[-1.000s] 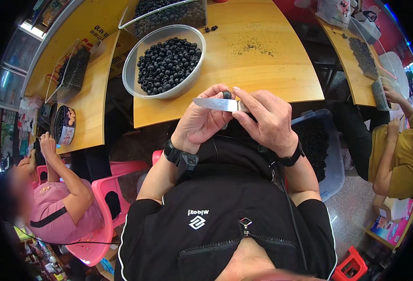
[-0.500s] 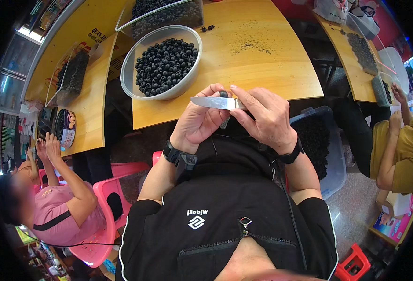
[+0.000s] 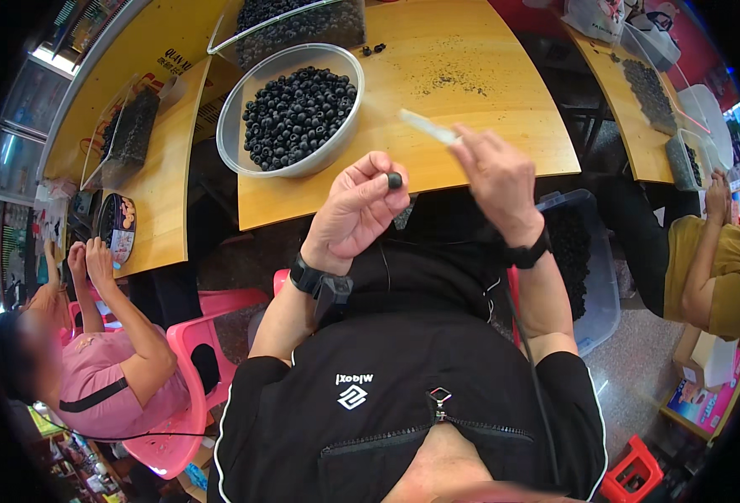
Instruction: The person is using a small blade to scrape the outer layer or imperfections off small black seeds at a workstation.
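Between the thumb and fingers of my left hand (image 3: 360,201) is a small round black fruit (image 3: 395,180), raised just past the table's near edge. My right hand (image 3: 502,180) grips a knife (image 3: 427,126) with a pale blade, its tip angled up and left over the table. Motion blurs that hand and the knife, which is apart from the fruit. A translucent bowl (image 3: 355,117) heaped with similar black fruits (image 3: 298,117) stands on the table, beyond my left hand. The kind of fruit cannot be told for sure.
Behind the bowl, a clear bin (image 3: 336,38) holds more fruits. Dark crumbs (image 3: 449,82) and a few loose fruits (image 3: 373,50) lie on the wooden table (image 3: 504,101). A tub of dark pieces (image 3: 609,293) stands below right. People sit at side tables, one by a pink chair (image 3: 187,344).
My right hand has swung the knife up and away from the fruit, over the table. My left hand keeps the fruit pinched in nearly the same place.
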The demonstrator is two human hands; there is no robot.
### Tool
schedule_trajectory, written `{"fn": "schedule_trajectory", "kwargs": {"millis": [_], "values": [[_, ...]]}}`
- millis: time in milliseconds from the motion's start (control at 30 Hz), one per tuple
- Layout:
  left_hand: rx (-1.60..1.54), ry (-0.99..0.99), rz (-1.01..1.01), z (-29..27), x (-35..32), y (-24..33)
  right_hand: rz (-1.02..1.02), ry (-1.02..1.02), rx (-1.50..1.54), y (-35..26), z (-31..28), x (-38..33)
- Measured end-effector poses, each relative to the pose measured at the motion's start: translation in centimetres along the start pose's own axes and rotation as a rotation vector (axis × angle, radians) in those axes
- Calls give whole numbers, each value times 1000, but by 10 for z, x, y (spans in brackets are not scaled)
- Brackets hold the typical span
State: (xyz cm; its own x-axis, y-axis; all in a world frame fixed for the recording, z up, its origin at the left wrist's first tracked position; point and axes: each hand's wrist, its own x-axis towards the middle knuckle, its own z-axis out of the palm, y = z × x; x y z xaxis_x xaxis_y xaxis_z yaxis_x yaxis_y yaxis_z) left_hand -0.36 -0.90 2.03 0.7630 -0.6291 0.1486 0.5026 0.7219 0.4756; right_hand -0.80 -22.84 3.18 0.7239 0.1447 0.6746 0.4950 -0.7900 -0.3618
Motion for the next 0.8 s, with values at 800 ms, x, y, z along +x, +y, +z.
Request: {"fn": "schedule_trajectory", "kwargs": {"millis": [800], "values": [[-100, 224, -75, -9, 7, -25, -316, 103, 164, -31, 4, -1]]}}
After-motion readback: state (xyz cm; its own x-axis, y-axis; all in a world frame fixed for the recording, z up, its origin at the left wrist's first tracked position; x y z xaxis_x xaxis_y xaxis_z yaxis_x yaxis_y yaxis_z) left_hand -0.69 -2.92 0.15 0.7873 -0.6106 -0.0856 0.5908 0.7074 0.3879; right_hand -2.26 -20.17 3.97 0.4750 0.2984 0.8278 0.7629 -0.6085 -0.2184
